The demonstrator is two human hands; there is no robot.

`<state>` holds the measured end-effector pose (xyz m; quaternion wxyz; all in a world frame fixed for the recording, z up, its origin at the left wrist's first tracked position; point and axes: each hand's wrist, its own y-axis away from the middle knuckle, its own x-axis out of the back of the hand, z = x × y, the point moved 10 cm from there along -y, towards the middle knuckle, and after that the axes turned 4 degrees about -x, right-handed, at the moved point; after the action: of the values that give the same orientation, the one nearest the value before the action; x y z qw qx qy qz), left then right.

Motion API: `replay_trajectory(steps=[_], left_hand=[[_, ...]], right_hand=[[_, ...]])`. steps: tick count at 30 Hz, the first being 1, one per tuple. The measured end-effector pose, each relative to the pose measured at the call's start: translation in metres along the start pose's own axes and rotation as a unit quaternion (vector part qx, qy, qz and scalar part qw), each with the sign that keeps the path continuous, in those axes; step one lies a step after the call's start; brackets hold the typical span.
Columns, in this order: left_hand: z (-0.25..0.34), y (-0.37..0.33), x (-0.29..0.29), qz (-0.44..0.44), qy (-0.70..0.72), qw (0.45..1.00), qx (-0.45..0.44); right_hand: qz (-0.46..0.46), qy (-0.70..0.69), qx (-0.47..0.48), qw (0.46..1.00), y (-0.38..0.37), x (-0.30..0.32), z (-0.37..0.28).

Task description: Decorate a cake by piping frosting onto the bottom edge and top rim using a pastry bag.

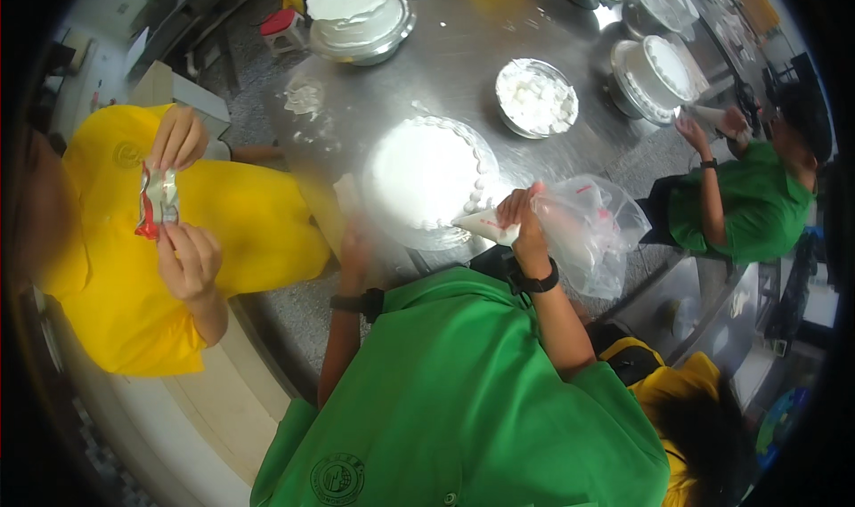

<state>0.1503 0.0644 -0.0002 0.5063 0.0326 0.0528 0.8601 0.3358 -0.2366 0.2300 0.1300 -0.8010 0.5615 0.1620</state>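
Beyond the tabletop's (pixel 454 71) left edge, a co-worker (pixel 267 227) pinches a packet (pixel 160 195) in both hands. The person's left hand (pixel 355 251) is beside the near left side of the cake (pixel 414 164), which sits by the tabletop's near left corner; blur hides its fingers, so I cannot tell whether it holds anything. The right hand (pixel 524 215) is closed around a piping bag (pixel 490 227), tip at the cake's beaded right rim. An uneven squeeze could make lopsided beads; a wrist jolt could smear them. Glare washes out the cake's top. Whether the clear plastic (pixel 588 231) rightward belongs to the bag is unclear.
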Motion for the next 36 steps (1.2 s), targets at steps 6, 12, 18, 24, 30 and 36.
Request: replay_trajectory(steps=[6,12,18,24,30,36], left_hand=[[0.052,-0.001,-0.033,0.038,-0.023,0.998,-0.049],[0.058,0.012,-0.049,0.027,0.062,0.997,-0.040],[0.067,0.006,-0.040,0.049,0.089,0.995,-0.009],[0.053,0.004,-0.042,0.065,0.082,0.994,-0.022],[0.048,0.003,-0.040,0.082,0.036,0.996,-0.007],[0.043,0.005,-0.037,0.046,-0.002,0.999,0.008]], right_hand=[[0.129,0.142,0.055,0.980,0.020,0.068,-0.002],[0.075,-0.067,0.087,0.991,0.013,0.045,-0.050],[0.112,-0.088,0.086,0.986,0.004,0.027,-0.061],[0.078,-0.090,0.095,0.988,-0.002,0.026,-0.064],[0.105,-0.089,0.109,0.984,0.004,0.021,-0.072],[0.125,-0.062,0.122,0.983,0.008,0.029,-0.075]])
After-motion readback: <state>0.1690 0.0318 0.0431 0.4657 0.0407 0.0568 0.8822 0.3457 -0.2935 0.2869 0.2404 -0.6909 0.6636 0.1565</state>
